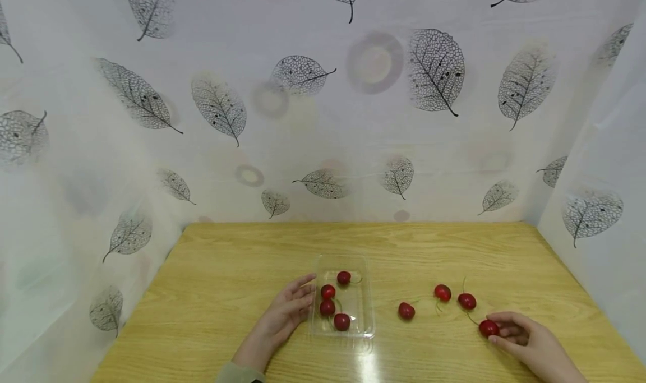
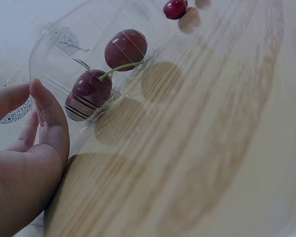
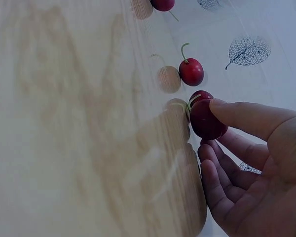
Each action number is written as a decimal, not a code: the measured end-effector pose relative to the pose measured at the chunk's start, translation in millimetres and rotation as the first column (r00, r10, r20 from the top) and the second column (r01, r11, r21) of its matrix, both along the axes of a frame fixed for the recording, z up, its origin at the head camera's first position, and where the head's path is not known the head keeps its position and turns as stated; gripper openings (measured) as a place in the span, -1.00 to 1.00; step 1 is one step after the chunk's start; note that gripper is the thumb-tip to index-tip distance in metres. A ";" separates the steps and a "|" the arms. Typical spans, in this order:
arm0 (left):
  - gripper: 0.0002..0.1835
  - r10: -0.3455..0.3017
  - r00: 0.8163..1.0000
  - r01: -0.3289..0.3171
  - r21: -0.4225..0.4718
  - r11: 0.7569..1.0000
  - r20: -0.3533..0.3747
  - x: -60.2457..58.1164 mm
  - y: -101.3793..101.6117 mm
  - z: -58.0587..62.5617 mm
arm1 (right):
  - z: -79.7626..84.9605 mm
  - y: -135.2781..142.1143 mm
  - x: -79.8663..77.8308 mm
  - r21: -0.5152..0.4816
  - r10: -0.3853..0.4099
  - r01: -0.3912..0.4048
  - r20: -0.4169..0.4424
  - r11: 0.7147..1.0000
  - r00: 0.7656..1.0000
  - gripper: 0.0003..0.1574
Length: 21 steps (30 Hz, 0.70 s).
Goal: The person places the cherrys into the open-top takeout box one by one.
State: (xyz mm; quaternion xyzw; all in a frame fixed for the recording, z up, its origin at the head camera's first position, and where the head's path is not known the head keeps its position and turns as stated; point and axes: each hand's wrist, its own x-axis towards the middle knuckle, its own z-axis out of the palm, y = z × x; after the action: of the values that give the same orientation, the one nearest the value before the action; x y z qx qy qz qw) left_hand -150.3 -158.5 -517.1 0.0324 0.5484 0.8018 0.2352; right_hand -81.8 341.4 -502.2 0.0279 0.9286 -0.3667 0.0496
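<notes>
A clear plastic box stands on the table with several dark red cherries inside, some with green stems. My left hand is at the box's left side, its fingertips against or very near the wall; the left wrist view shows the fingers loosely bent beside that wall. On the right, my right hand pinches a cherry between thumb and index finger, low over the table. In the right wrist view the thumb lies on this cherry, which partly covers another cherry behind it.
Three loose cherries lie between the box and my right hand: one nearer the box, one further back and one close to the hand. The wooden table meets a leaf-patterned white sheet at its back and sides.
</notes>
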 end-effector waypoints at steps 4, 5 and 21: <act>-0.35 0.002 1.000 -0.002 0.006 1.000 0.004 0.5 0.1 1.0 | 1.9 -0.5 -1.2 0.001 0.008 -0.008 0.001 1.000 1.000 -0.48; -0.34 0.001 1.000 -0.001 0.007 1.000 0.005 0.6 0.0 1.0 | 2.8 -0.5 -2.0 0.002 0.010 -0.011 0.007 1.000 1.000 -0.47; -0.34 -0.012 1.000 0.012 -0.012 1.000 -0.011 -0.2 -1.4 -1.6 | 13.1 -2.5 -7.4 0.006 -0.009 0.008 0.072 1.000 0.997 -0.39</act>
State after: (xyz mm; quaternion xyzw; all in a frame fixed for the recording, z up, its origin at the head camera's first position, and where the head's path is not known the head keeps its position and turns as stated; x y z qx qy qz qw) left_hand -150.5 -159.9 -518.7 0.0387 0.5543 0.7969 0.2370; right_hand -89.2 339.0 -489.1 0.0452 0.9272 -0.3629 0.0815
